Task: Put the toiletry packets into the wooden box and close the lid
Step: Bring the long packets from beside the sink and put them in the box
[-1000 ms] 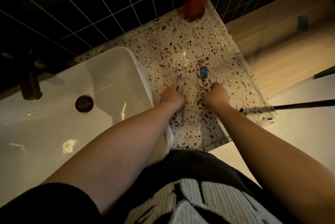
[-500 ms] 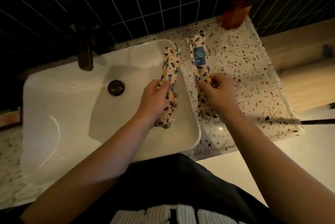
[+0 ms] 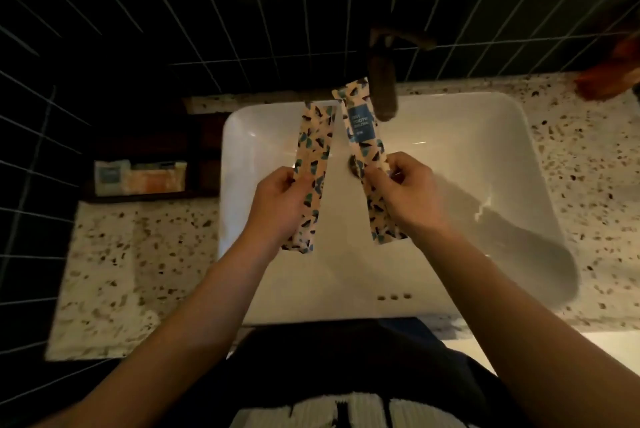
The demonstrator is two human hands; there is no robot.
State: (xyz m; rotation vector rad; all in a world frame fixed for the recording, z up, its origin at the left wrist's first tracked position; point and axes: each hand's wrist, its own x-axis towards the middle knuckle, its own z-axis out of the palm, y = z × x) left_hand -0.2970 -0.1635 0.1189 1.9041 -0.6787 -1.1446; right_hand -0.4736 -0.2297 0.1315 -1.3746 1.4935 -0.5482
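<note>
Terrazzo counter (image 3: 114,275): speckled slab on both sides of the basin; the left stretch is bare up to its front edge.
Sink (image 3: 450,220): white rectangular basin with rounded rim; both hands hang above its hollow, well clear of the rims.
Left hand (image 3: 277,206): fingers pressed around the lower half of the left packet (image 3: 310,178), a long patterned sachet, upright and tilted slightly right, held in the air.
Right hand (image 3: 408,199): thumb and fingers pinching the right packet (image 3: 367,164) at its middle; a blue label shows near its top end.
Packets: side by side, apart, a narrow gap between them.
Faucet (image 3: 382,81): dark spout over the back rim; the right packet's top end lies just beside it.
Wooden box (image 3: 138,171): dark, open, at the back of the left counter against the tiled wall (image 3: 173,12), with packets already inside; lid cannot be made out.
Orange bottle (image 3: 609,71): blurred, far right by the wall.
</note>
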